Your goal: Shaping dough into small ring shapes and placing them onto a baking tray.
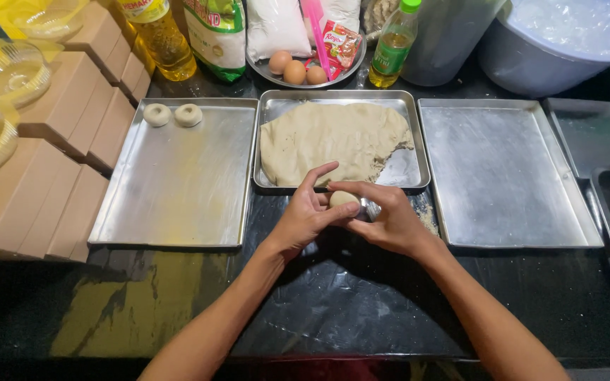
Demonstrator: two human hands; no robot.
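I've got both hands, left (303,215) & right (390,219), cupped shut round a dough ball (344,199), just in front of the dough tray (340,99).

A dark, shiny table (361,310) is seen. Three flat metal trays are laid side by side on it: a left tray (178,204), a middle tray (411,169) and a right tray (503,176). Brown boxes (51,183) are stacked on the left.

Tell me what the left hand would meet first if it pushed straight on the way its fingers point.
Likely the small dough ball that the left hand already touches, then the right hand behind it.
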